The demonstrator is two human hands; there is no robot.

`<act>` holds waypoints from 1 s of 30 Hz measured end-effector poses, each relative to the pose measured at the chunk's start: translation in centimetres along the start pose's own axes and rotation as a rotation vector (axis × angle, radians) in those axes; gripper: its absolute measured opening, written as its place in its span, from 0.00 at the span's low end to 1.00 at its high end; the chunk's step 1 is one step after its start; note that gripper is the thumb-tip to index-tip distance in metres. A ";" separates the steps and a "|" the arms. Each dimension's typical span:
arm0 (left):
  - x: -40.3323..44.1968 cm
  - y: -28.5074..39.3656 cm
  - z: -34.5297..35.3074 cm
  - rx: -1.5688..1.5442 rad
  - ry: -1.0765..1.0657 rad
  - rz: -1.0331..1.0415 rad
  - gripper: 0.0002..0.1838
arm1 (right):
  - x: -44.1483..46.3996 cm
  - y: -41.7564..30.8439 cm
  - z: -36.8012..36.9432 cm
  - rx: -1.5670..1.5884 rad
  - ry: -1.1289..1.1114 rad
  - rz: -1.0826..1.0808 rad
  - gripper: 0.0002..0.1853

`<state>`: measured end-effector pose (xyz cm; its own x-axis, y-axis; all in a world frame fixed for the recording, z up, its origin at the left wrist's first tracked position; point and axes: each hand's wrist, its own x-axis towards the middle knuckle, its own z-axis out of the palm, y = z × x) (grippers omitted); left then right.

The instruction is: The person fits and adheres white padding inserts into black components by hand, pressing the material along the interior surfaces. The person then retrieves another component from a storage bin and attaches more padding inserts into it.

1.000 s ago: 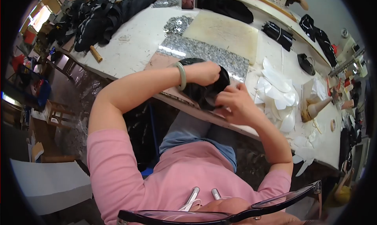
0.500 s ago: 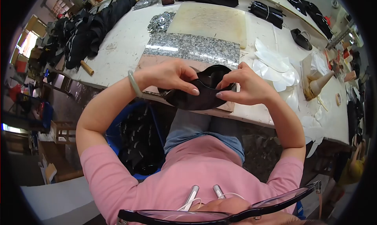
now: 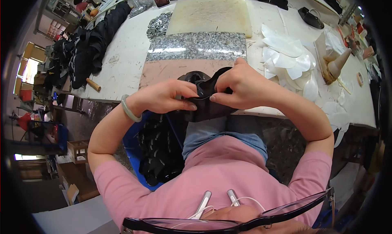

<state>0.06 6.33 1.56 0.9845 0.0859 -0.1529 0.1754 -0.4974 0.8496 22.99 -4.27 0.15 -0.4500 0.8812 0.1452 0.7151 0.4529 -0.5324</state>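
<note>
A soft black shoe upper (image 3: 209,110), curved and open at the top, hangs at the table's front edge between both hands. My left hand (image 3: 173,96), with a pale bangle at the wrist, pinches its near rim between thumb and fingers. On the other side, my right hand (image 3: 241,85) grips the rim with the thumb in front and fingers curled inside. The fingertips inside the fold are partly hidden. Behind it lie a pinkish board (image 3: 161,72) and a speckled grey slab (image 3: 196,45).
White cut sheets (image 3: 290,56) are heaped at the right, near a cone-shaped pot (image 3: 339,64). A pile of metal pieces (image 3: 159,25) lies beside a yellowish mat (image 3: 210,15). Black bundled pieces (image 3: 96,42) and a wooden handle (image 3: 93,84) are at the left. A blue bin (image 3: 132,146) stands below.
The upper has been turned and pulled nearer my body, its right side raised. My left hand has shifted down and left; my right hand has moved slightly left. The view has shifted too.
</note>
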 end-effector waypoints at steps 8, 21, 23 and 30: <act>-0.5 1.7 1.1 0.071 0.066 -0.262 0.18 | 0.5 -0.4 -0.1 0.113 -0.096 0.032 0.15; -1.2 1.6 1.3 0.010 -0.019 0.043 0.13 | 0.4 -0.7 -1.1 0.160 -0.224 -0.051 0.15; -1.2 1.7 1.5 0.026 0.012 0.059 0.12 | 0.7 -1.4 -0.9 0.084 -0.216 -0.080 0.15; -1.7 4.0 2.5 0.203 0.121 -0.108 0.15 | 0.6 -2.2 -0.1 0.015 -0.039 -0.208 0.17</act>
<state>-0.90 2.02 3.91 0.9555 0.2443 -0.1652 0.2870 -0.6417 0.7113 21.18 -4.73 1.48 -0.6076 0.7628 0.2211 0.5968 0.6222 -0.5067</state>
